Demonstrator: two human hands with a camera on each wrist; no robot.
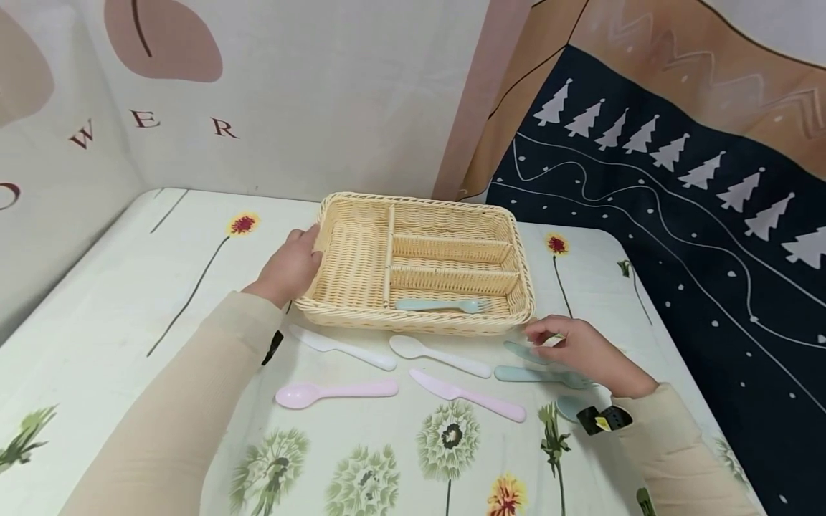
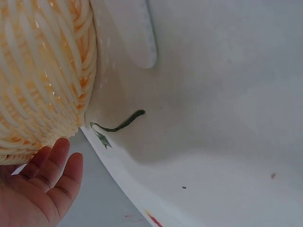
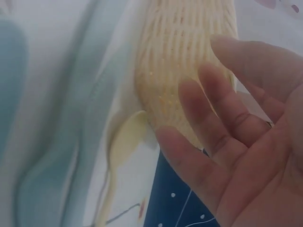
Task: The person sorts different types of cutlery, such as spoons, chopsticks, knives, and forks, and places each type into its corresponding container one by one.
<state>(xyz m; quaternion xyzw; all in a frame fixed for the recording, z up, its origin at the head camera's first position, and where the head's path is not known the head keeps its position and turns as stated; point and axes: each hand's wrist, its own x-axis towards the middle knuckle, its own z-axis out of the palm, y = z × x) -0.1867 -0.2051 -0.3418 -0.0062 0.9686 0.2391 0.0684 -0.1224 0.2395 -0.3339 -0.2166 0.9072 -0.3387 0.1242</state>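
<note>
A light wicker basket (image 1: pixel 413 322) with divided compartments stands on the table, a pale blue fork (image 1: pixel 432 306) lying in its front right compartment. My left hand (image 1: pixel 288 265) grips the basket's left rim; the left wrist view has its fingers against the woven side. Beside the front right corner, my right hand (image 1: pixel 574 347) hovers with loosely bent fingers, and the right wrist view finds nothing in it. Under and near that hand lie a teal knife (image 1: pixel 523 351), a teal fork (image 1: pixel 535 374) and a teal spoon (image 1: pixel 568 407), partly covered by the hand and wrist. A yellow spoon (image 3: pixel 125 137) shows near the basket.
In front of the basket lie a white knife (image 1: pixel 342 349), a white spoon (image 1: pixel 445 357), a pink spoon (image 1: pixel 335 390) and a pink knife (image 1: pixel 467 396). A flowered cloth (image 1: pixel 193 272) covers the table. Behind hangs a pale curtain (image 1: pixel 310 93), with a dark tree-patterned cloth (image 1: pixel 645 201) at right.
</note>
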